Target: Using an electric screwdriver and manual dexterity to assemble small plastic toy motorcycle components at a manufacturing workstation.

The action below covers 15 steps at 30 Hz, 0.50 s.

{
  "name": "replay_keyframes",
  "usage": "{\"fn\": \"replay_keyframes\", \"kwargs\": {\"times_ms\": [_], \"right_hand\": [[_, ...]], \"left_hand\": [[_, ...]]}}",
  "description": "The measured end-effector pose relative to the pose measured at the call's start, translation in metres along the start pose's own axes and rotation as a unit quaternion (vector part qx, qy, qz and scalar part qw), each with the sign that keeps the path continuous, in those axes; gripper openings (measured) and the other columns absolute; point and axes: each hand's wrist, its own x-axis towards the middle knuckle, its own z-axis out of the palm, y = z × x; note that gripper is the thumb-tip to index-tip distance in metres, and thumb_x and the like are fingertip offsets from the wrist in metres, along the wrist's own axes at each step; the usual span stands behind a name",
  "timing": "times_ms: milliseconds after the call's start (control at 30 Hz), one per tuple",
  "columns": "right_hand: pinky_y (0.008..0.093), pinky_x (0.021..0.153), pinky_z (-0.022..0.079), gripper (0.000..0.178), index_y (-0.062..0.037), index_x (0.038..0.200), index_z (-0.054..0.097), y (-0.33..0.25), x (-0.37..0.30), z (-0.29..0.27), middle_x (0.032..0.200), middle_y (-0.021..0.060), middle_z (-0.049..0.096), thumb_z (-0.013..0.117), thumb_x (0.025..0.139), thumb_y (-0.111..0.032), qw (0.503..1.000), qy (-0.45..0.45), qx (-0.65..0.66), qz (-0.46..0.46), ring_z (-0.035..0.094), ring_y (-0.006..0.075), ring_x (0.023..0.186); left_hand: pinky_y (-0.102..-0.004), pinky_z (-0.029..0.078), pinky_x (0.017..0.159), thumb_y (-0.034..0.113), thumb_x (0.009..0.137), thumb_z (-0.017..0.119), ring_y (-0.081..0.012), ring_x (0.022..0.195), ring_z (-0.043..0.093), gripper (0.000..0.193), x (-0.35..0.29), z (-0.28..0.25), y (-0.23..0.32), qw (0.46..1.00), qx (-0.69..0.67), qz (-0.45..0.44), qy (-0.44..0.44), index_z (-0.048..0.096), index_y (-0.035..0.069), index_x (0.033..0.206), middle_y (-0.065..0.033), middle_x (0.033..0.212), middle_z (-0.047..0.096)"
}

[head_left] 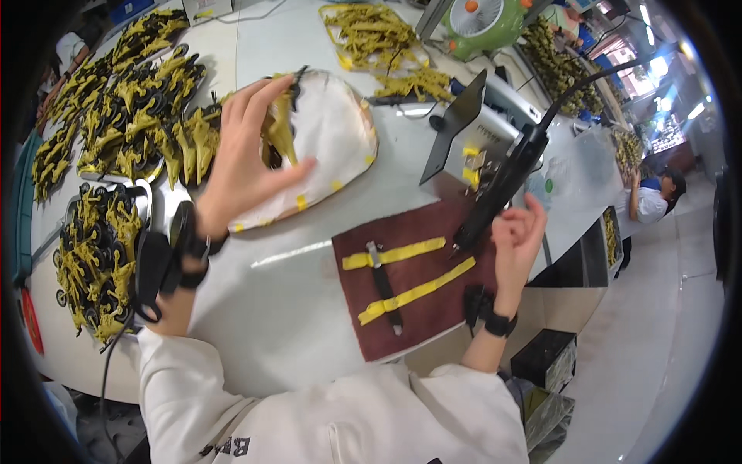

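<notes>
My left hand (251, 158) reaches over a white pad (336, 127) with yellow tape on its rim. Its thumb and fingers are spread apart around a yellow part (280, 131) with black bits; no firm grip shows. Beside the black electric screwdriver (501, 182), which slants tip-down from its cable, is my right hand (516, 236). Its fingers are curled with the fingertips close together, and whatever they may hold is too small to see. Under the screwdriver lies a dark red mat (421, 309) with two yellow tape strips and a dark metal-ended bar (384, 286) across them.
Trays of yellow pieces with black wheels (100, 255) crowd the left side. More yellow parts (371, 35) fill a tray at the back, near a green fan (483, 23). A silver box with a black plate (456, 127) stands right of the pad. Another person (657, 197) is at far right.
</notes>
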Motion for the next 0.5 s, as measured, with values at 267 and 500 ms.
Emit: {"fn": "replay_keyframes", "kwargs": {"times_ms": [267,500], "right_hand": [[0.0285,0.065,0.047,0.051,0.0047,0.109,0.049,0.009,0.03,0.043,0.086,0.0093,0.062,0.075,0.072,-0.019,0.963,0.046,-0.246,-0.096,0.058,0.0146,0.072],[0.0316,0.068,0.052,0.042,0.0025,0.115,0.036,0.009,0.012,0.042,0.104,0.0169,0.055,0.057,0.079,0.002,0.99,0.029,0.112,-0.075,0.061,0.0221,0.08]], "left_hand": [[-0.0541,0.019,0.104,0.036,0.059,0.076,-0.0379,0.126,0.028,0.093,-0.102,0.062,0.093,0.96,-0.101,-0.071,-0.253,0.033,0.007,0.135,-0.0182,0.133,0.033],[-0.0562,0.014,0.106,0.044,0.059,0.074,-0.0408,0.133,0.019,0.1,-0.111,0.074,0.09,0.958,-0.153,-0.095,-0.222,0.027,0.006,0.138,-0.022,0.144,0.02]]}}
